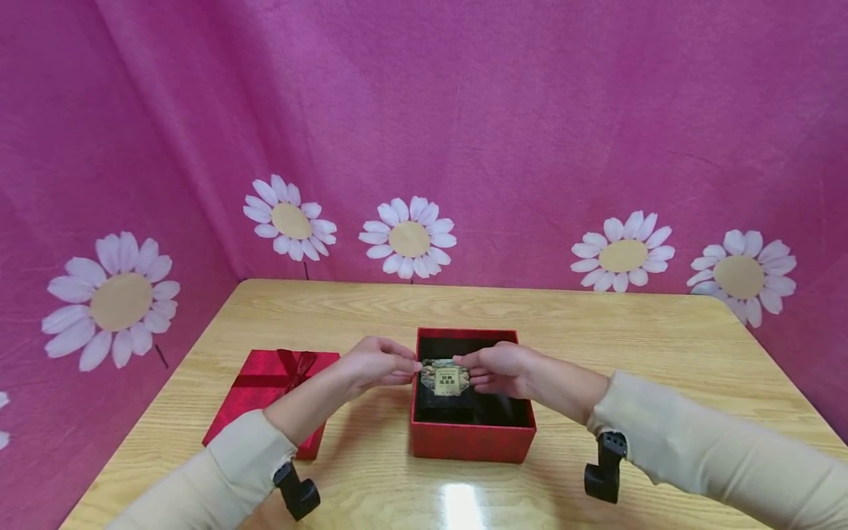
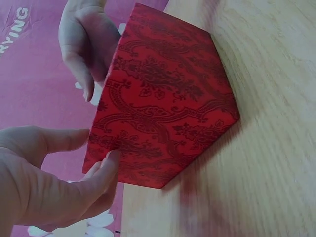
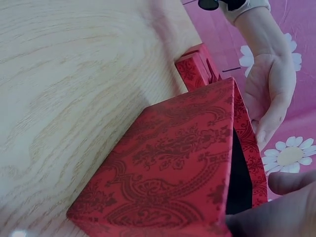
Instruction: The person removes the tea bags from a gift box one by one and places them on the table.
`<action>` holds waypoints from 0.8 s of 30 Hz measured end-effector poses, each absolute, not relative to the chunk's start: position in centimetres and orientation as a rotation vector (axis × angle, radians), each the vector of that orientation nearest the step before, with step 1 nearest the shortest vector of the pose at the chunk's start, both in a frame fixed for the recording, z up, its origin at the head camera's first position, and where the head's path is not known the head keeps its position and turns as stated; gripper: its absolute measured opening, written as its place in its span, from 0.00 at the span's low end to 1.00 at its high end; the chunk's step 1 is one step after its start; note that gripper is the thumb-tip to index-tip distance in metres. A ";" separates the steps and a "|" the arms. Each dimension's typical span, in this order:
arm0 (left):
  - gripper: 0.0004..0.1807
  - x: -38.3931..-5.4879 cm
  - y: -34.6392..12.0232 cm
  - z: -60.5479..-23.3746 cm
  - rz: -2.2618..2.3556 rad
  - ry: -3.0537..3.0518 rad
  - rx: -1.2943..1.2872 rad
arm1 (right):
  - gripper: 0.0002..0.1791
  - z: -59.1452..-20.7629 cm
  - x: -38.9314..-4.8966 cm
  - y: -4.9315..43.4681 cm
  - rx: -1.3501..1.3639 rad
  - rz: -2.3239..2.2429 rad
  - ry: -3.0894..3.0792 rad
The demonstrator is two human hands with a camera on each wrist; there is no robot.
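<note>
A red patterned box (image 1: 472,442) without its lid stands on the table, its inside dark. In its left part lies a black package (image 1: 445,406) with a patterned gold label on top. My left hand (image 1: 383,362) holds the box's left rim, thumb tip at the edge and fingers along the outer wall (image 2: 158,98). My right hand (image 1: 500,368) reaches over the right side into the box. Its thumb is at the label's upper right corner, and the other fingers point down beside the package. In the right wrist view, the box wall (image 3: 168,148) hides the package.
The red lid (image 1: 255,383) with a dark ribbon bow lies on the wooden table (image 1: 344,316) left of the box, partly behind my left forearm. A pink curtain (image 1: 517,132) with white flowers hangs behind and at the sides.
</note>
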State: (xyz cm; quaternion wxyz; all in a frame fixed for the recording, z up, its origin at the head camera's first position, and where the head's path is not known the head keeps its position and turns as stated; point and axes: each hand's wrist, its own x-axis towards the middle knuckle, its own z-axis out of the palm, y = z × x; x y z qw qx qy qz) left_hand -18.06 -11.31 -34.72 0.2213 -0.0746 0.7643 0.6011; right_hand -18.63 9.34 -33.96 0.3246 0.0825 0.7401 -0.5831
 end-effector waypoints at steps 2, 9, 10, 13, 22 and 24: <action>0.18 -18.0 -11.2 -34.8 1.671 2.124 -0.202 | 0.20 -34.1 -18.7 9.3 0.239 -1.529 1.956; 0.17 -17.9 -11.0 -35.4 1.729 2.154 -0.194 | 0.22 -34.1 -18.6 9.3 0.277 -1.550 1.961; 0.17 -17.9 -11.0 -35.5 1.733 2.161 -0.184 | 0.24 -34.1 -18.6 9.3 0.279 -1.563 1.954; 0.17 -18.0 -10.8 -35.7 1.730 2.187 -0.174 | 0.27 -34.0 -18.7 9.4 0.299 -1.595 1.934; 0.15 -17.9 -10.8 -35.8 1.733 2.200 -0.190 | 0.26 -33.5 -19.1 9.0 0.316 -1.614 1.899; 0.15 -17.8 -10.9 -35.9 1.748 2.191 -0.182 | 0.25 -33.5 -19.2 8.8 0.330 -1.649 1.850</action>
